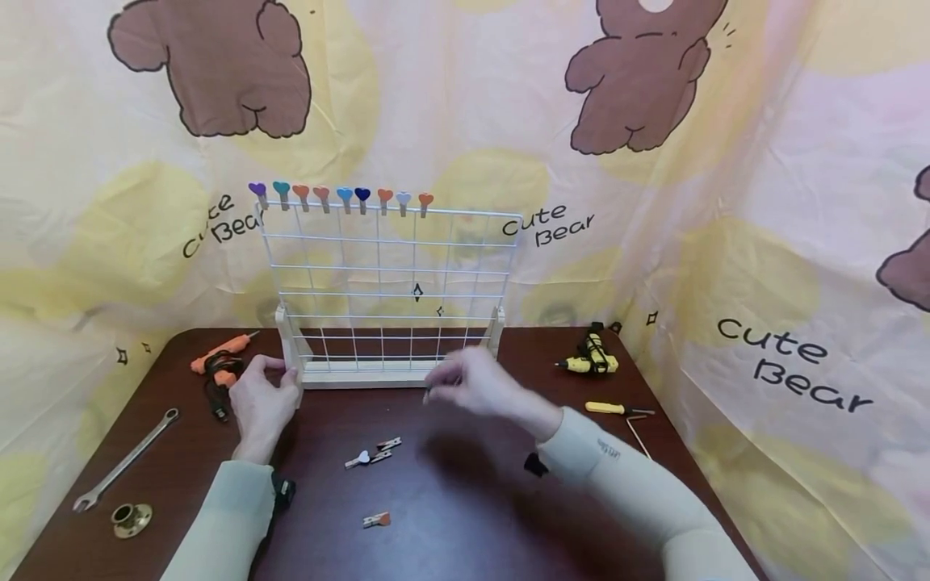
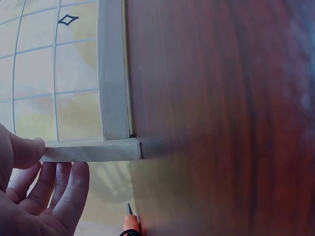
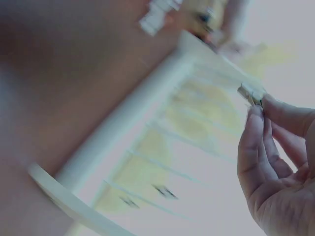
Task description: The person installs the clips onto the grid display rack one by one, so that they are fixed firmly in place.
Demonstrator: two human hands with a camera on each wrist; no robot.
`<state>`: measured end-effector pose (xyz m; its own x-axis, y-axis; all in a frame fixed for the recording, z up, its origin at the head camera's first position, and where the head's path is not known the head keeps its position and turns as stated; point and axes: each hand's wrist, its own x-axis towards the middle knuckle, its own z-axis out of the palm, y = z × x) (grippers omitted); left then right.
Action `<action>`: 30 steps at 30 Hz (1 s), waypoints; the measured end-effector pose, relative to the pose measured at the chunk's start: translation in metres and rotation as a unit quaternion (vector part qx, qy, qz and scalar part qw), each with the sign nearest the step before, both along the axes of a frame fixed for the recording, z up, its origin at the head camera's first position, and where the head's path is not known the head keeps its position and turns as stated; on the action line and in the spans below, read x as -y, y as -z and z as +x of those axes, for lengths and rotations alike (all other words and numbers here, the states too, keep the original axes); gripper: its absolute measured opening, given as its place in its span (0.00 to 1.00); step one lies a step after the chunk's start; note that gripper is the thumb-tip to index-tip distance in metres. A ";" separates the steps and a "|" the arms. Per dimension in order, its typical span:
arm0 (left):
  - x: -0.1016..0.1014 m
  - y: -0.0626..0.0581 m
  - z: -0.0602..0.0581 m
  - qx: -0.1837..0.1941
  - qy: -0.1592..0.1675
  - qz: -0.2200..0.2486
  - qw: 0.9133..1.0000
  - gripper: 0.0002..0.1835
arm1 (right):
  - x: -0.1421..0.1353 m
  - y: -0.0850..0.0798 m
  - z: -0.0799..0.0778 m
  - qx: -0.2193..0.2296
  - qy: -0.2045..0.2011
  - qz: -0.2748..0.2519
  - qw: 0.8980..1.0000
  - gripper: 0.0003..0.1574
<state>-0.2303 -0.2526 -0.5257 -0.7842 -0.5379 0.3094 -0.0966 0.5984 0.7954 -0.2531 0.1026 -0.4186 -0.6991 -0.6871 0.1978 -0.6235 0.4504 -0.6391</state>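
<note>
A white wire grid rack stands upright on a wooden base. Its left wooden upright is held by my left hand, thumb on one side and fingers on the other. In front of the rack's right part, my right hand pinches a small wooden clothespin between thumb and fingertips; the right wrist view is blurred. Heart-topped clothespins, among them a dark blue one, line the top wire from the left end to past the middle. Several more clothespins lie on the table, one with an orange heart nearer me.
On the left of the table lie an orange corded tool, a wrench and a brass flange. At the right are a yellow drill-shaped tool, a yellow-handled screwdriver and a hex key. Patterned cloth hangs behind.
</note>
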 end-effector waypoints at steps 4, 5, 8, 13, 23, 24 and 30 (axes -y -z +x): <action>0.001 0.001 0.000 0.001 0.000 -0.001 1.000 0.13 | -0.004 -0.062 -0.019 -0.054 0.022 -0.058 0.997 0.11; 0.001 0.001 -0.001 0.002 0.000 0.000 1.000 0.13 | -0.004 -0.080 -0.023 -0.074 0.028 -0.070 0.994 0.11; 0.001 0.001 -0.001 0.005 0.000 0.006 1.000 0.13 | -0.001 -0.134 -0.037 -0.145 0.053 -0.101 0.983 0.09; 0.001 0.001 -0.002 0.010 -0.001 0.008 1.000 0.13 | 0.013 -0.199 -0.054 -0.220 0.107 -0.102 0.964 0.06; 0.001 0.002 -0.001 0.003 -0.006 0.007 1.000 0.12 | 0.027 -0.204 -0.072 -0.237 0.158 -0.052 0.957 0.20; 0.001 0.001 -0.002 0.001 -0.006 0.006 1.000 0.12 | 0.026 -0.199 -0.070 -0.248 0.161 -0.070 0.953 0.23; 0.000 0.000 -0.003 -0.001 -0.007 0.005 1.000 0.12 | 0.027 -0.133 -0.051 -0.365 0.064 -0.180 0.911 0.12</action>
